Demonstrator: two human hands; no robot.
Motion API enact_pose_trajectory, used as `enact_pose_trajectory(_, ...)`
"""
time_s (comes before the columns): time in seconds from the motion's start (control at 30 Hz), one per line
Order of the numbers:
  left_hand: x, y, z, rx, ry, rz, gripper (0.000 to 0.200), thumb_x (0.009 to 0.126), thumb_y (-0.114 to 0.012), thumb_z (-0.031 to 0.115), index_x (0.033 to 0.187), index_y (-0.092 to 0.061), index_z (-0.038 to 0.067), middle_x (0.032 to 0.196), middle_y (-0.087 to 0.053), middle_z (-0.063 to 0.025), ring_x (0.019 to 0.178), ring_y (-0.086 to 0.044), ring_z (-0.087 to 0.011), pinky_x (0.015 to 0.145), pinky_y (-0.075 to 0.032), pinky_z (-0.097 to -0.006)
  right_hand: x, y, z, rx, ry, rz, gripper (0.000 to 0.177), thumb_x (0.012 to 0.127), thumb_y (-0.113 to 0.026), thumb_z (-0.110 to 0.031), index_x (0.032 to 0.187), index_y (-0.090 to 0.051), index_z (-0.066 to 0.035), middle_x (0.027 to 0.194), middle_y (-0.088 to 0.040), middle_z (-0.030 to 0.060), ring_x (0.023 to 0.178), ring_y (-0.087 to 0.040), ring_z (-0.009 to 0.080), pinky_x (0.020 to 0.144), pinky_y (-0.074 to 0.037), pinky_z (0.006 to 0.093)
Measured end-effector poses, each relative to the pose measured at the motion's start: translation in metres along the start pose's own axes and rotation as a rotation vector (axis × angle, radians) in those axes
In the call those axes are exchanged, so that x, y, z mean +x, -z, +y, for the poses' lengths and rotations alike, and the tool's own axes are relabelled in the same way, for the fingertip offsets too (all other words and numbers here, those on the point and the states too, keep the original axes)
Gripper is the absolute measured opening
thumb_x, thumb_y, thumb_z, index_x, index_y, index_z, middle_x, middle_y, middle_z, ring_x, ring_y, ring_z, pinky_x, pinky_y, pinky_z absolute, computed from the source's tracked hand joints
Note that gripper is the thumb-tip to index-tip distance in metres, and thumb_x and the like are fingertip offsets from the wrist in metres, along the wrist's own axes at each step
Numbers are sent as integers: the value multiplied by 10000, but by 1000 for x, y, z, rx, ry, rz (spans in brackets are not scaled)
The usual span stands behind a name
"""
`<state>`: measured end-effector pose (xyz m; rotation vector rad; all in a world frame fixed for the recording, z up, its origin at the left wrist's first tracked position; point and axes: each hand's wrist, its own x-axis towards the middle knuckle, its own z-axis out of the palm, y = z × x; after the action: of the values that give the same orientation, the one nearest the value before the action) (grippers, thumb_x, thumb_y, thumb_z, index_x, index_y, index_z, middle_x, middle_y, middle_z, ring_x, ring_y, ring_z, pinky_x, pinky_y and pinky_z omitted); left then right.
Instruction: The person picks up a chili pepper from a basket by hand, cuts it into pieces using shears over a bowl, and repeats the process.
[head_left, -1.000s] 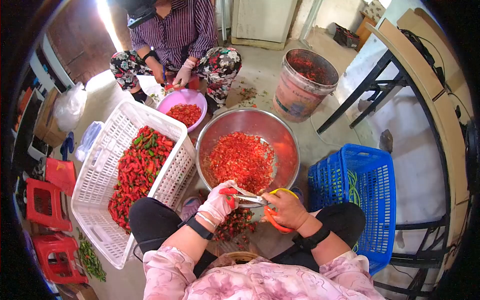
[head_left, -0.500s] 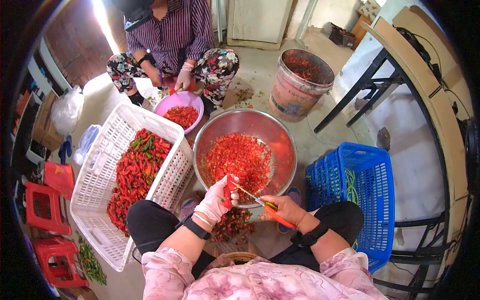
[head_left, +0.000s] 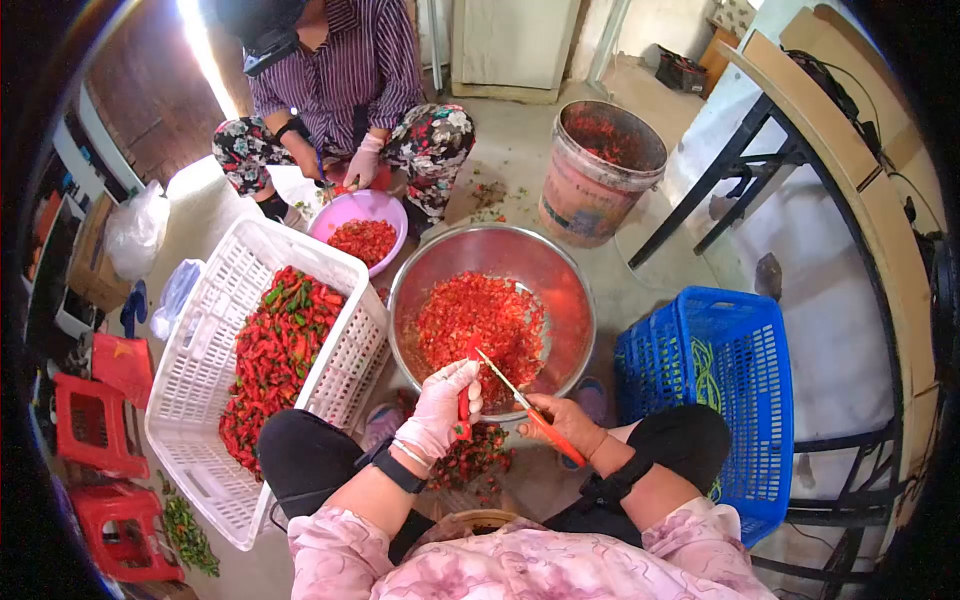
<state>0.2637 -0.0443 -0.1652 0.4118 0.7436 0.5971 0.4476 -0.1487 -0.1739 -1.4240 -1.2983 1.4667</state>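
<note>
My left hand [head_left: 440, 408], in a pale glove, holds a red chili pepper [head_left: 466, 385] upright over the near rim of a large steel bowl [head_left: 560, 275]. The bowl holds a heap of chopped red chili [head_left: 475, 325]. My right hand [head_left: 567, 423] grips orange-handled scissors [head_left: 530, 405], whose blades point up and left toward the pepper's tip. Below my hands, on the floor between my knees, lies a pile of chili stems [head_left: 472, 457].
A white crate [head_left: 210, 330] of whole red chilies stands at the left. A person squats opposite, cutting over a pink bowl [head_left: 362, 225]. A bucket [head_left: 598, 172] stands beyond the steel bowl. A blue crate [head_left: 735, 390], table legs [head_left: 700, 190] at right; red stools [head_left: 95, 430] at left.
The scissors swung from lying flat across the pepper to pointing up and left. My left hand turned the pepper upright and lifted it slightly over the bowl's rim.
</note>
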Motion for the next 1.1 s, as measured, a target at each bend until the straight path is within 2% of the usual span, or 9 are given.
enact_pose_trajectory(0.17,4,7,3,-63,65,-69,149,860,-510,226,859,-526,78,571,-488,-8,437,-441,-125,357,-320,-230,0,0,-3,41,-40,-20,414,763,-673,-282,1061,-546,-25,870,-580,15,803,-519,79,734,-432,240)
enact_pose_trajectory(0.23,10,12,5,-336,314,-183,293,880,-452,291,699,-503,66,541,-478,-29,430,-419,-129,354,-308,-226,0,1,-3,63,-38,-50,390,784,-651,-277,1063,-533,-31,898,-567,20,833,-513,87,749,-427,240)
enact_pose_trajectory(0.37,16,6,12,-235,270,-75,343,879,-442,315,649,-485,64,537,-464,-37,428,-401,-128,348,-295,-223,-1,15,-20,75,-57,-100,391,808,-625,-264,1101,-497,-38,934,-549,26,868,-495,94,772,-418,242)
enact_pose_trajectory(0.43,21,19,10,-180,249,-93,218,865,-478,265,862,-533,53,572,-470,-6,436,-416,-123,349,-297,-229,-4,20,-16,99,-92,-151,392,825,-603,-247,1128,-466,-40,955,-533,26,894,-477,97,789,-410,247)
enact_pose_trajectory(0.6,17,14,10,-163,277,-118,195,859,-487,252,853,-531,62,555,-464,-22,427,-421,-128,339,-302,-235,1,22,-16,-66,-39,-84,461,819,-609,-251,1171,-412,-29,964,-517,34,896,-460,102,793,-402,255)
enact_pose_trajectory(0.67,14,8,9,-27,268,-93,292,870,-457,288,683,-492,65,528,-461,-33,403,-403,-130,345,-305,-226,6,17,-14,-242,-46,-87,500,821,-607,-238,1212,-374,-30,985,-497,16,903,-447,94,803,-392,249)
enact_pose_trajectory(0.73,6,-5,10,8,256,-86,249,866,-471,265,714,-499,70,536,-469,-27,408,-415,-129,345,-308,-228,14,8,-7,-309,177,89,546,761,-654,-354,1118,-440,-2,885,-543,130,848,-519,176,738,-424,290)
enact_pose_trajectory(1.03,12,1,1,22,245,-112,155,858,-503,224,778,-516,92,574,-499,-13,432,-442,-126,351,-319,-243,10,-1,-22,-399,-8,230,538,733,-671,-387,1042,-505,21,857,-590,173,774,-591,252,674,-455,343)
enact_pose_trajectory(1.1,18,8,-1,3,277,-76,161,859,-502,228,770,-516,95,568,-490,-10,429,-435,-127,351,-314,-243,9,1,-12,-401,39,246,527,741,-674,-353,1082,-478,-2,797,-582,142,722,-571,200,645,-453,317)
